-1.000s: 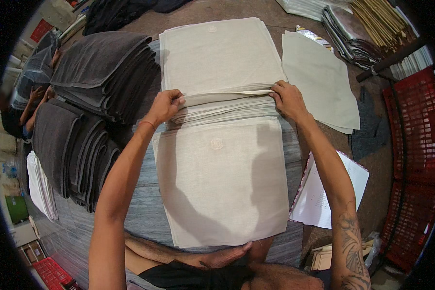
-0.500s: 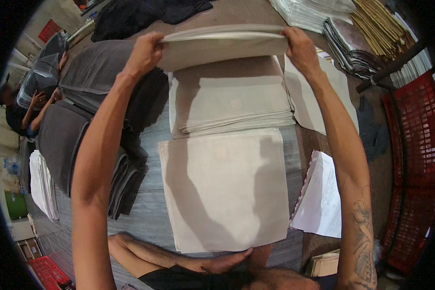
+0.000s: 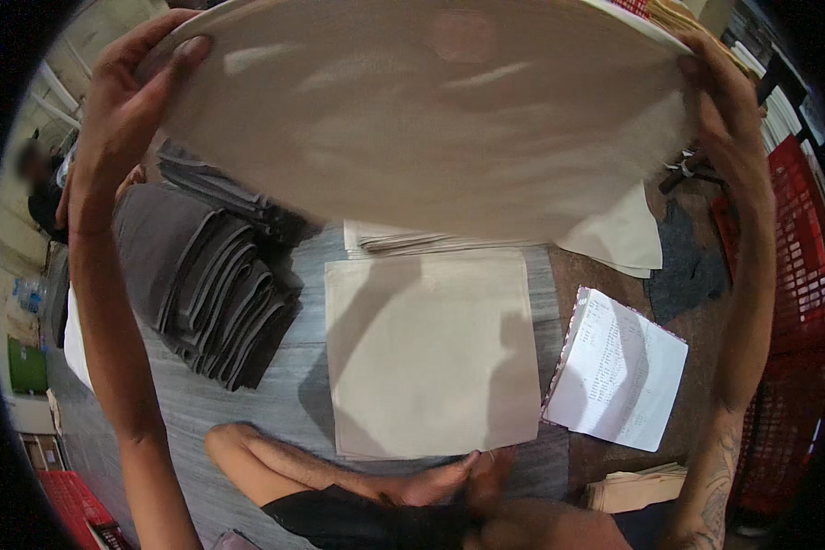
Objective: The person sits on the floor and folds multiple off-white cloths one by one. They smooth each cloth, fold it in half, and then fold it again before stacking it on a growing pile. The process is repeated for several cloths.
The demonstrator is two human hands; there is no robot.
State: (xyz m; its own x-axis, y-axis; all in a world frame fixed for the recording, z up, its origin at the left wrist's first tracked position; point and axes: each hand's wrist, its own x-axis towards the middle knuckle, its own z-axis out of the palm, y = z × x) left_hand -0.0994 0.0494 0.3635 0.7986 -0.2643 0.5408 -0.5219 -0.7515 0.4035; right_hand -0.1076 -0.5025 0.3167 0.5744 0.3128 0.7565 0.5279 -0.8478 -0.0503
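Note:
A beige cloth (image 3: 422, 137) with a faint pinkish patch is stretched between my raised hands, close in front of me. My left hand (image 3: 142, 96) pinches its left corner, thumb on the near face. At the opposite corner my right hand (image 3: 724, 110) grips the edge, its fingers partly hidden by the cloth. Below, a square beige cloth (image 3: 431, 357) lies flat in front of my crossed legs, with shadows across it. Just beyond it shows the front edge of a stack of beige cloths (image 3: 431, 240), mostly covered by the raised cloth.
Dark grey folded cloths (image 3: 215, 284) are piled on the left. To the right lie an open notebook (image 3: 619, 367) with handwriting, another beige cloth (image 3: 628, 234) and a dark rag (image 3: 687, 261). Red crates (image 3: 793, 367) stand at the far right. Another person (image 3: 46, 188) sits at far left.
Both hands have spread apart and come up nearer, opening the cloth from a narrow folded band into a wide sheet. The head view has shifted slightly; the lower square cloth stays flat.

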